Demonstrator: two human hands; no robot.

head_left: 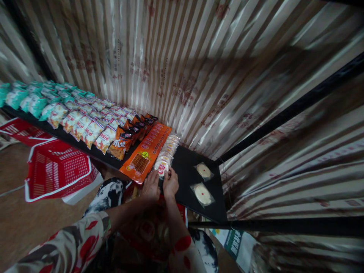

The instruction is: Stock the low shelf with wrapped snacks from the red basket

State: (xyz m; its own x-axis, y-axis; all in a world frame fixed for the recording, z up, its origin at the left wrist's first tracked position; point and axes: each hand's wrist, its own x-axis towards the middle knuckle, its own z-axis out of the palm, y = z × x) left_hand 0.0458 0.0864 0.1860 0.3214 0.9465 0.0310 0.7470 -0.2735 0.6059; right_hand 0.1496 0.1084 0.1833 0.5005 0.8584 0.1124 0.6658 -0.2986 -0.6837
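Note:
My left hand (151,186) and my right hand (170,183) are side by side at the near end of a row of clear-wrapped round white biscuits (167,151). Fingers of both hands are closed on the near edge of the front wrapped biscuit (162,167), which bears a red and white label. Fingertips partly hide its lower edge. Left of the row lies a large flat orange snack bag (146,153). Off to the right, two single wrapped biscuits, one farther back (204,171) and one nearer (203,194), rest flat on the black shelf (184,167).
Rows of white snack bags (93,131), green-and-white bags (34,100) and orange-black bags (122,142) fill the shelf's left. Red baskets (61,168) stand on the floor. Striped sheeting (182,68) hangs behind, and a black frame bar (284,110) slants at right.

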